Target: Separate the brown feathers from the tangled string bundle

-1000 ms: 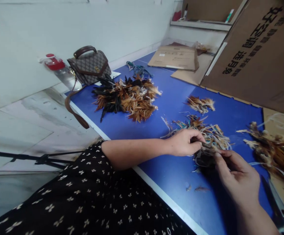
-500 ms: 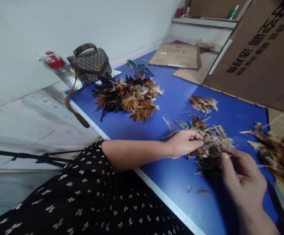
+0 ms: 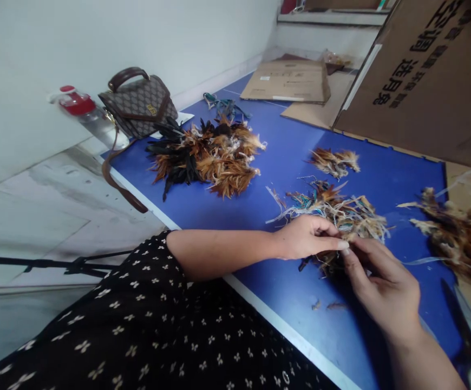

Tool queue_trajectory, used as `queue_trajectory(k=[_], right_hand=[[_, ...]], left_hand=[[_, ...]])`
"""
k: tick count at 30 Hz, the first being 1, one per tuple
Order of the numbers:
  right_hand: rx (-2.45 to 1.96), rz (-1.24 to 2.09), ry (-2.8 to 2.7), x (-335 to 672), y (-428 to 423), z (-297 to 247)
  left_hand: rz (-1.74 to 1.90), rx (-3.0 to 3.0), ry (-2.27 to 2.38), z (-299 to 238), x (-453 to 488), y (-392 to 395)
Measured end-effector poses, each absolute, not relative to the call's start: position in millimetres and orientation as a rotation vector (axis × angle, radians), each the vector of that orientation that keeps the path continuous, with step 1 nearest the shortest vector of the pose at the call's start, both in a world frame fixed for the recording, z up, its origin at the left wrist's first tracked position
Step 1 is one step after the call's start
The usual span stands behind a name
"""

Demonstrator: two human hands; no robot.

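Two wispy feather scraps (image 3: 336, 306) are lying nearest the wearer on the smooth blue counter (image 3: 292, 309). Just beyond them, the right hand (image 3: 385, 287) and left hand (image 3: 304, 238) are meeting tip to tip, thumbs and forefingers closing on a small tan tuft (image 3: 347, 236), the other fingers curling loosely. The tuft is sitting between the fingertips, above the near edge of a tangled pile (image 3: 357, 214); its exact form is mostly hiding behind the fingers.

For good handling, the pinch probably wants to be firm at the stiff base and light on the soft barbs, one hand steadying while the other is teasing gently, since tugging hard could snap quills or tighten the strands.

The pile is mixing limp pale strings, teal threads and bristly brown feathers. Right of it, a shaggy rust-brown bunch (image 3: 463, 233) is trailing white ribbon-like strips. Beyond the pile, a small clump (image 3: 333, 162) is fanning out, fluffy and cream at one end, pointed and russet at the other. Farther left, a big heap (image 3: 215, 157) is spreading glossy black and coppery blades, with limp teal strands (image 3: 225, 105) lying behind it.
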State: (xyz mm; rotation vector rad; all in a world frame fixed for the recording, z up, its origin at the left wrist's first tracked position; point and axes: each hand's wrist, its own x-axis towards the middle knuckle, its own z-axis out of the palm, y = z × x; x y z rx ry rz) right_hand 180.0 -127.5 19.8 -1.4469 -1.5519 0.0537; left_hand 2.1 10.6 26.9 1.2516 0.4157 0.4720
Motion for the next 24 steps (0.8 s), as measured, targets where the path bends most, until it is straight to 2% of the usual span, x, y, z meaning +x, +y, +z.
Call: queue_trajectory(k=[9, 14, 19, 24], right_hand=[[-1.499, 0.218, -1.661, 175.5, -125.1, 15.4], [-1.527, 0.139, -1.612, 176.3, -122.1, 22.7], [-1.557, -0.027, -1.485, 173.7, -124.4, 30.3], [-1.536, 0.005, -1.398, 173.0, -131.8, 33.8]], left_hand=[[0.777, 1.170, 0.442, 43.0, 0.5, 12.5], [1.021, 1.045, 0.550, 52.2, -0.2, 19.2], [0.925, 1.054, 0.489, 51.1, -2.3, 18.4], [0.645, 1.067, 0.466, 42.7, -1.9, 5.6]])
